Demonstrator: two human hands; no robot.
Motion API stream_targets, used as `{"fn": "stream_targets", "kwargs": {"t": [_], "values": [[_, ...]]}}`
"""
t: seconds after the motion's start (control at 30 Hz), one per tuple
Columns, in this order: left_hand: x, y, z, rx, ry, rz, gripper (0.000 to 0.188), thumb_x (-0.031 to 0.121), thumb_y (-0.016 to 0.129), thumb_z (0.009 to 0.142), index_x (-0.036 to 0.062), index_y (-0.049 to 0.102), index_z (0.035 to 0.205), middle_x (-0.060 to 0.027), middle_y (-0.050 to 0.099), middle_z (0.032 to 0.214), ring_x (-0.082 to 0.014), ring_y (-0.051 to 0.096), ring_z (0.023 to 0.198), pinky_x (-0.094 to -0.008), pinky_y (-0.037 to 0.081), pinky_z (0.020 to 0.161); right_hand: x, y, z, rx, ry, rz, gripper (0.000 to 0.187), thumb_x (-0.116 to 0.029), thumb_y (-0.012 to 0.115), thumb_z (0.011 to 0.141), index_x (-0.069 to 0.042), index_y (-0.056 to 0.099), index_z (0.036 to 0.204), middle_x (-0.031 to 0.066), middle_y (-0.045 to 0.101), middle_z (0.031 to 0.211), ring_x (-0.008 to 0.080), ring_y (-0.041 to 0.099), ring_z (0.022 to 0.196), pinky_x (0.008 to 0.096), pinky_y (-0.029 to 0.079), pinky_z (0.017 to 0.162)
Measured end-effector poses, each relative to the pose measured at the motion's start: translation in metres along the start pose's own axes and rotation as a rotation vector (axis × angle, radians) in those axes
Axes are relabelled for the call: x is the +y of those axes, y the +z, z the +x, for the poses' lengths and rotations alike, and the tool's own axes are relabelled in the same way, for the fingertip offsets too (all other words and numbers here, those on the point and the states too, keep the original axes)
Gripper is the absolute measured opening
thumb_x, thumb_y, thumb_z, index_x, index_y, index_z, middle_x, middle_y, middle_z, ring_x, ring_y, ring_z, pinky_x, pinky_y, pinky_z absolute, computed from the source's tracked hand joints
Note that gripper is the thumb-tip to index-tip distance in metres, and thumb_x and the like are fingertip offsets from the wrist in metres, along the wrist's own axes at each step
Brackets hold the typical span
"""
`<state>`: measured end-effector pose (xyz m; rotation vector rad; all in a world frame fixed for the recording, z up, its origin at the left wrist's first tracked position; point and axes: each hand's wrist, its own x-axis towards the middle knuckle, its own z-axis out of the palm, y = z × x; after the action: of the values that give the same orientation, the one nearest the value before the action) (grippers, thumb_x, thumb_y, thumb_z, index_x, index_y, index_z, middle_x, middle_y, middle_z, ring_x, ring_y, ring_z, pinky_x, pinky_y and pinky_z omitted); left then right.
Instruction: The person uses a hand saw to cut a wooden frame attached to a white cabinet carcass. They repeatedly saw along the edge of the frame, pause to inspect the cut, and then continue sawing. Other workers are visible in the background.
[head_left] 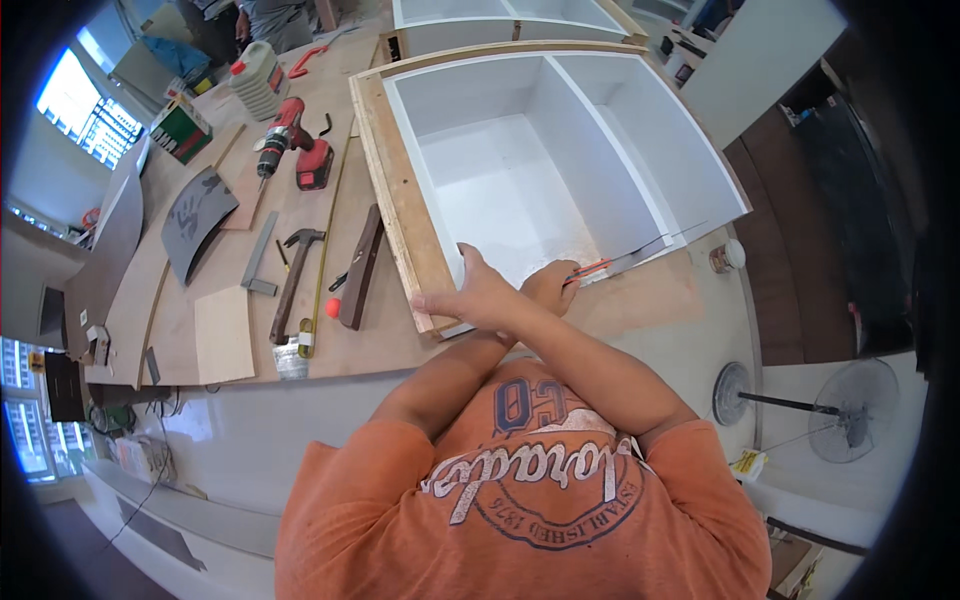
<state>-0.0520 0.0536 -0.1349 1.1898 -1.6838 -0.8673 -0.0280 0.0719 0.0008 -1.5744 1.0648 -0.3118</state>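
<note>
My forearms cross, the right one over the left. My right hand [474, 294] grips the near left corner of a wooden cabinet frame [402, 200], thumb on the outside and fingers over the inner edge. Inside, the frame is lined white, with a white divider [612, 150]. My left hand [549, 287], reaching to the right beneath the other arm, is closed around a slim orange-and-dark hand tool [588, 270] at the frame's near edge. The tool's exact kind is too small to tell. My wrist partly hides the near edge.
Left of the frame lie a claw hammer [296, 275], a square [262, 255], a dark wooden bar [362, 268] and a red cordless drill [290, 145]. Behind stand a jug [258, 80] and a green can [181, 130]. A fan [850, 412] stands at right. Someone stands far back.
</note>
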Motion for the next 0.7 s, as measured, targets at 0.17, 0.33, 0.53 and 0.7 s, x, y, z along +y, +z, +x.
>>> {"fn": "stream_targets", "kwargs": {"t": [0.17, 0.33, 0.53, 0.7], "values": [[-0.001, 0.001, 0.003, -0.023, 0.028, -0.011, 0.028, 0.013, 0.067, 0.091, -0.0003, 0.065, 0.115, -0.023, 0.068, 0.106, -0.0399, 0.067, 0.095, -0.0441, 0.053, 0.084, -0.009, -0.002, -0.008, 0.019, 0.043, -0.022, 0.125, -0.055, 0.084, 0.073, 0.017, 0.017, 0.151, 0.0402, 0.045, 0.143, 0.0425, 0.049, 0.135, 0.0384, 0.039, 0.113], [-0.005, 0.002, 0.006, -0.037, 0.014, -0.044, 0.026, 0.012, 0.066, 0.09, -0.0016, 0.065, 0.113, -0.0235, 0.069, 0.099, -0.0386, 0.069, 0.088, -0.0422, 0.054, 0.078, 0.008, 0.006, -0.004, 0.078, 0.007, -0.045, 0.125, -0.054, 0.083, 0.072, 0.018, 0.017, 0.151, 0.0423, 0.047, 0.139, 0.0434, 0.054, 0.13, 0.0383, 0.042, 0.111], [0.0, -0.005, 0.007, -0.058, 0.031, -0.024, 0.027, 0.014, 0.068, 0.091, -0.0021, 0.066, 0.113, -0.023, 0.07, 0.094, -0.0348, 0.069, 0.081, -0.0389, 0.053, 0.074, 0.015, 0.01, -0.01, 0.193, -0.087, -0.032, 0.118, -0.058, 0.079, 0.078, 0.015, 0.022, 0.151, 0.0394, 0.049, 0.139, 0.0451, 0.051, 0.133, 0.0426, 0.04, 0.113], [0.008, -0.012, 0.015, -0.165, 0.001, 0.068, 0.036, 0.02, 0.064, 0.098, 0.0017, 0.059, 0.13, -0.0217, 0.069, 0.087, -0.0303, 0.067, 0.074, -0.0375, 0.053, 0.072, 0.017, -0.09, -0.039, 0.528, -0.109, -0.091, 0.08, -0.054, 0.076, 0.085, -0.004, 0.052, 0.142, 0.0185, 0.061, 0.133, 0.0326, 0.061, 0.12, 0.0411, 0.049, 0.103]]}}
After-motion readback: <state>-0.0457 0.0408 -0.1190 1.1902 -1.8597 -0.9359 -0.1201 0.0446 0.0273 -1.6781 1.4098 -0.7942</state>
